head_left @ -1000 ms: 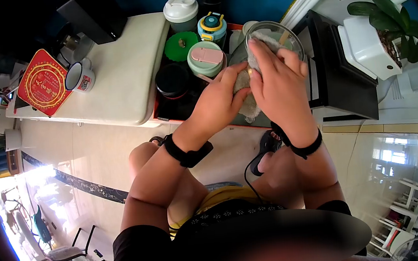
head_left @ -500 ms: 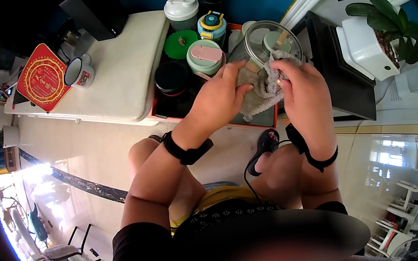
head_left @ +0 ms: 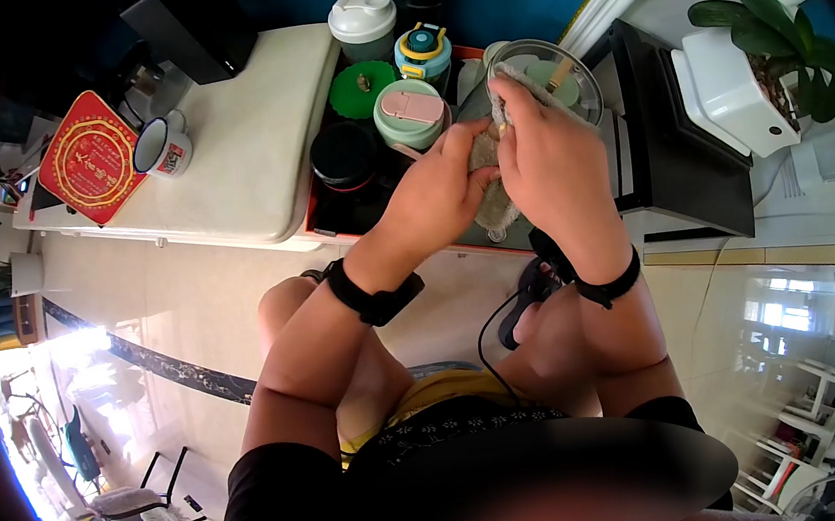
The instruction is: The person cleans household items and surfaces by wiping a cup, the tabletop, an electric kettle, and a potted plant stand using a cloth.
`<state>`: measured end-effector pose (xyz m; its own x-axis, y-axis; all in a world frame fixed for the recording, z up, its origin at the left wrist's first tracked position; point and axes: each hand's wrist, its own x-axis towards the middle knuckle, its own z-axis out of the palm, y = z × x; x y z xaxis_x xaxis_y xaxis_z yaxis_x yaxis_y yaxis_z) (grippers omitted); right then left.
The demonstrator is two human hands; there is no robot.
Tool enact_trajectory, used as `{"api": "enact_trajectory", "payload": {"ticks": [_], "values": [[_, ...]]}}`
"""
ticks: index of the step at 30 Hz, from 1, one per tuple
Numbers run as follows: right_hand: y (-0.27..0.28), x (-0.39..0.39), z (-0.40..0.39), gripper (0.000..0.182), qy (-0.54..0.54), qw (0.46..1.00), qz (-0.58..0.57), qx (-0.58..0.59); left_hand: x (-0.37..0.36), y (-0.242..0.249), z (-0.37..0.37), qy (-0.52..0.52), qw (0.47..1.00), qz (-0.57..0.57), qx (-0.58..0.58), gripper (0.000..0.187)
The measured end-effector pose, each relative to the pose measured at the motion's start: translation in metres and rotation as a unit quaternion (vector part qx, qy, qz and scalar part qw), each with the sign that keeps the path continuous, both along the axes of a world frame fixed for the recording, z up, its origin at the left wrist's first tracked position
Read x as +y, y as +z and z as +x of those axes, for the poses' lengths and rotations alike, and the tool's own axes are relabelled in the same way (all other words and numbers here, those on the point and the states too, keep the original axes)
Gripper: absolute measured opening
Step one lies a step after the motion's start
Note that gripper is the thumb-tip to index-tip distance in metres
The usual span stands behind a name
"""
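Observation:
A grey cloth [head_left: 496, 205] is bunched between my two hands. My left hand [head_left: 439, 190] is closed, its thumb and fingers gripping the cloth from the left. My right hand [head_left: 562, 171] presses in from the right, its fingers folded over the cloth's upper part. Just beyond the fingers is a clear round vessel or lid [head_left: 594, 93] with a shiny rim; a light brown piece shows at its right side. A small clear rounded end pokes out below the cloth. Whatever the cloth wraps is hidden.
An orange-edged tray [head_left: 335, 236] holds a pink-and-green lidded cup [head_left: 411, 110], a green lid [head_left: 363, 89], a black-lidded container [head_left: 345, 155] and bottles. Left, a white counter [head_left: 237, 157] bears an enamel mug [head_left: 163, 149] and red card [head_left: 89, 159]. A potted plant [head_left: 738, 94] stands right.
My right hand has moved left and up against my left hand, its fingers now stretched along the cloth. The cloth is gathered more narrowly. My left hand has barely moved.

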<state>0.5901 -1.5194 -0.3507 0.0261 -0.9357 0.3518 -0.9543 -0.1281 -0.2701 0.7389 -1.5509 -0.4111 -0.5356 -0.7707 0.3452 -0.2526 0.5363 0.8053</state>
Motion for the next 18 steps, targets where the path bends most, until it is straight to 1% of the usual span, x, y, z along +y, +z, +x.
{"api": "enact_trajectory", "payload": {"ticks": [2,3,6,8,12,14,16,18], "values": [[-0.001,0.002,-0.004,0.037,0.045,0.997,-0.069,-0.008,0.002,0.002,-0.001,0.006,1.000,0.013,-0.007,0.048],[0.001,0.004,-0.005,0.037,0.047,0.996,-0.069,-0.009,0.003,0.002,-0.002,0.012,0.999,0.027,-0.013,0.048],[0.012,0.021,-0.004,0.038,0.046,0.997,-0.052,0.026,0.004,0.004,-0.002,0.019,0.999,0.042,-0.021,0.048],[0.021,0.034,-0.001,0.037,-0.003,0.997,0.029,0.066,0.003,0.004,-0.001,0.016,0.999,0.037,-0.020,0.048],[0.013,0.029,-0.002,0.040,0.003,0.998,0.027,0.058,0.001,0.001,-0.001,0.003,1.000,0.026,0.000,0.048],[0.001,0.015,-0.005,0.041,0.064,0.995,-0.071,0.039,0.000,-0.001,-0.001,0.002,1.000,0.020,-0.003,0.048],[-0.004,0.005,-0.005,0.041,0.072,0.992,-0.088,0.047,-0.001,-0.004,-0.001,0.001,1.000,0.014,-0.006,0.048],[-0.005,0.002,-0.003,0.041,0.079,0.990,-0.105,0.056,-0.002,-0.006,-0.002,0.002,1.000,-0.021,0.007,0.048]]}}
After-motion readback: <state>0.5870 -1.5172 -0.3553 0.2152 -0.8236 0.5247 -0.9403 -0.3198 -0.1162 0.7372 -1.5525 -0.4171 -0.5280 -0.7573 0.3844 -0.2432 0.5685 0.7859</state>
